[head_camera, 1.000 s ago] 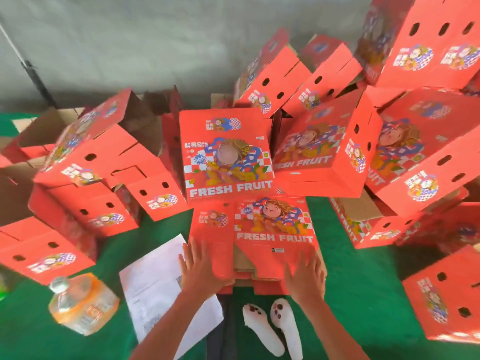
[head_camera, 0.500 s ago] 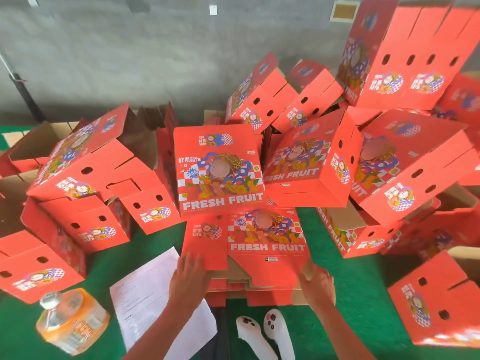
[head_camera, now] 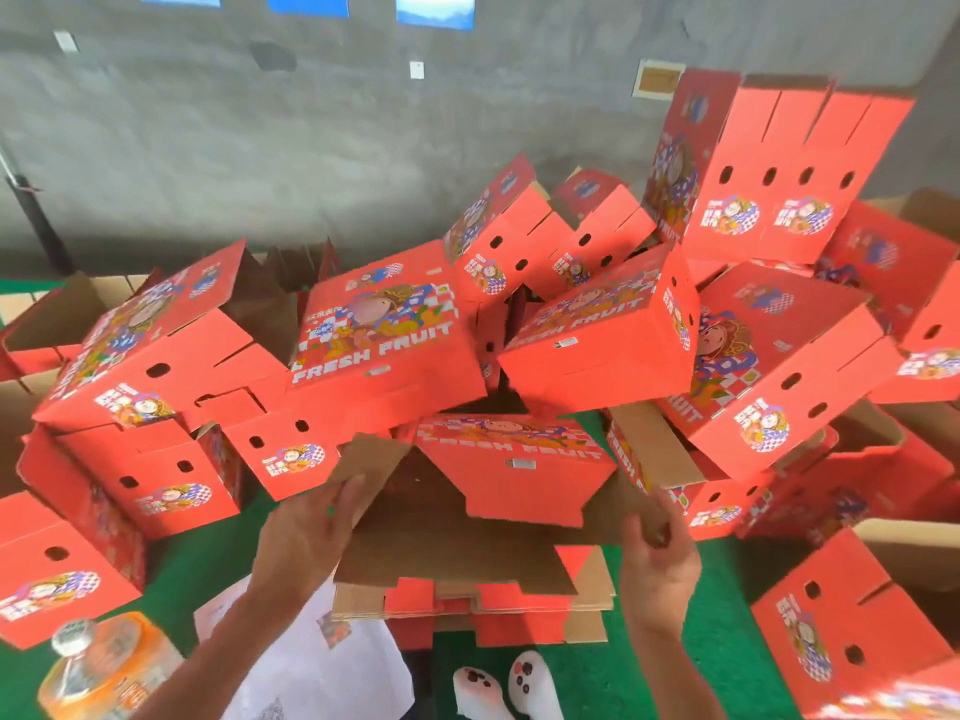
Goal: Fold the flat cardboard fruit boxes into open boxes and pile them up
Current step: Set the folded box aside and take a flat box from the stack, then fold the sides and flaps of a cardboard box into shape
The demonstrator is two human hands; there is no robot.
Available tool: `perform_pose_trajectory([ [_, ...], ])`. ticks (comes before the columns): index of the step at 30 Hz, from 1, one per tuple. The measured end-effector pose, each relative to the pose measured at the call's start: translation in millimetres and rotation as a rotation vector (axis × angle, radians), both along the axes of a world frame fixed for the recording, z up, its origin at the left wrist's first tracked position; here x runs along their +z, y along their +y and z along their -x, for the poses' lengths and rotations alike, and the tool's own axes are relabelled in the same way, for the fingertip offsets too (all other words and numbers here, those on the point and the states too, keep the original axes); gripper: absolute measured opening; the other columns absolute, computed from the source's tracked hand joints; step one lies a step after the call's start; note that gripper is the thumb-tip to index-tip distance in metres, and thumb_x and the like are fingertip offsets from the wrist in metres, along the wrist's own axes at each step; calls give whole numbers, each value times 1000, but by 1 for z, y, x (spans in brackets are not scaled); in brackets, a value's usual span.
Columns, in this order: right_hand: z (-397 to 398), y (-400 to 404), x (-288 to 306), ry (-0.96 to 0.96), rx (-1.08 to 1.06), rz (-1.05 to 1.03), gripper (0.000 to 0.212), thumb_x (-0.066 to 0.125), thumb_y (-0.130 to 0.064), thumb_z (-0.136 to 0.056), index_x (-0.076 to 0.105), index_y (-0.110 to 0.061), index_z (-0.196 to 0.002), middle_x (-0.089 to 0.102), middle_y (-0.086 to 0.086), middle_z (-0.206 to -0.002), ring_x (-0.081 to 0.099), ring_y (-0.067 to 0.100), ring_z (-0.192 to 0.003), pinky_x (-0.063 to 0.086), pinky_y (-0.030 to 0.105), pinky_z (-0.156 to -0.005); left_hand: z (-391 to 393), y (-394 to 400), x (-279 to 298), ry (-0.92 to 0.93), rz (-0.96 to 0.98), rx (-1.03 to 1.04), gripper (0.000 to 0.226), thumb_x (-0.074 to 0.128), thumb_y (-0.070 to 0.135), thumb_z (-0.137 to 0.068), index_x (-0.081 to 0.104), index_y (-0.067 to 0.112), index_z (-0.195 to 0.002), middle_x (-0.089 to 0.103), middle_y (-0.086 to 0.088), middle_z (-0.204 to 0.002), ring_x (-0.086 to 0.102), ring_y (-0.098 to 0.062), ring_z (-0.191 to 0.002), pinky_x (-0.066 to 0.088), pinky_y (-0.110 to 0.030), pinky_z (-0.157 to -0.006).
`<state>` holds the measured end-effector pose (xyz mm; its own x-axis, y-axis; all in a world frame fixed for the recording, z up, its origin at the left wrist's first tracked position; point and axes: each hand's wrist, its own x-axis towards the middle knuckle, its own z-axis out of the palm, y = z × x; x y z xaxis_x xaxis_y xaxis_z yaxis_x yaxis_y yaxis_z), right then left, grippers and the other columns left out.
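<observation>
From the head view, the lifted flat box [head_camera: 498,491] lies straight ahead with its long axis left to right, above the stack of flats [head_camera: 467,605]. The left hand [head_camera: 306,537] holds its left flap; the right hand [head_camera: 657,556] pinches its right edge, both grips equally near.

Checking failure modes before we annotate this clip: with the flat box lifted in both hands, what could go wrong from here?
1. The raised flat box sits right under the leaning heap of folded boxes; opening it upward may knock them down.
2. The left hand and right hand grip only its side edges, so it could slip or fold crooked.
3. The bottle and paper sheet lie beside the flat stack; a falling box could hit them.
</observation>
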<state>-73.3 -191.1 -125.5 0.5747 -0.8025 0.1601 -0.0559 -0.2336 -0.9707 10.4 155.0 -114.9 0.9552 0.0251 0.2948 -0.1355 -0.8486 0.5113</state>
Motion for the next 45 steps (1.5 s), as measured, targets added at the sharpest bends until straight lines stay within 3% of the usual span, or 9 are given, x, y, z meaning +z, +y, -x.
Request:
perform_pose_trajectory([
  [9, -11, -35, 112, -214, 572, -178, 25, 72, -29, -92, 71, -26, -116, 75, 0, -113, 67, 19, -102, 52, 38, -93, -17, -29, 84, -149, 704, -37, 64, 37, 41, -106, 61, 3, -60, 65, -11, -54, 66, -32, -59, 52, -47, -64],
  [13, -18, -44, 114, -61, 694, -95, 28, 61, -21, -102, 61, -17, -130, 69, -27, -114, 61, -5, -109, 42, 19, -99, -24, -33, 91, -262, 734, -11, 37, 34, 39, -97, 49, 5, -94, 51, -12, -72, 49, -36, -65, 45, -59, -62],
  [16, -21, -33, 105, -113, 791, -199, 20, 58, -3, -92, 56, -8, -112, 66, 10, -94, 59, 24, -93, 43, 34, -89, -20, -39, 78, -243, 788, -48, 51, 37, 23, -100, 29, 26, -150, 60, -21, -86, 56, -37, -68, 50, -55, -65],
  [18, -18, -28, 100, -168, 852, -194, 18, 54, 5, -90, 53, -6, -104, 62, 24, -91, 62, 30, -91, 48, 33, -87, -15, -42, 68, -252, 729, -49, 71, 37, 15, -100, 11, 47, -158, 63, -27, -81, 53, -34, -57, 50, -49, -60],
  [23, -12, -32, 103, -43, 1020, 24, 19, 49, -10, -87, 54, 0, -102, 73, 19, -109, 63, 40, -112, 42, 49, -101, -12, -40, 60, -283, 511, -39, 44, 30, 38, -96, 63, 33, -125, 68, 10, -110, 64, -25, -105, 42, -29, -86],
  [28, -20, -39, 96, -21, 959, 38, 8, 49, -21, -93, 56, -18, -96, 74, 6, -123, 59, 25, -125, 36, 48, -104, 3, -36, 67, -7, 864, -255, 46, 23, 83, -93, 47, 71, -130, 56, 37, -134, 50, 12, -128, 35, -40, -115],
  [32, -55, -43, 83, 23, 888, -87, 21, 40, 3, -103, 45, -5, -85, 77, 11, -112, 60, 35, -117, 35, 47, -98, 11, -37, 80, 38, 771, -371, 88, 67, 72, -76, 17, 67, -148, 50, 32, -144, 50, 3, -134, 48, -30, -105],
  [37, -51, -53, 84, -106, 994, -631, 28, 41, -26, -109, 59, -12, -91, 65, 28, -131, 63, 38, -115, 51, 45, -94, 9, -44, 89, 115, 782, -256, 106, 92, 70, -50, 13, 89, -118, 64, 28, -122, 70, -11, -109, 63, -40, -82],
  [45, -27, -45, 92, -223, 859, -790, 68, 43, -71, -98, 62, -6, -99, 67, 32, -123, 71, 43, -103, 61, 43, -79, 8, -47, 86, 16, 438, -258, 126, 82, 7, -79, -10, 43, -158, 5, 12, -168, 16, -10, -154, 28, -31, -118],
])
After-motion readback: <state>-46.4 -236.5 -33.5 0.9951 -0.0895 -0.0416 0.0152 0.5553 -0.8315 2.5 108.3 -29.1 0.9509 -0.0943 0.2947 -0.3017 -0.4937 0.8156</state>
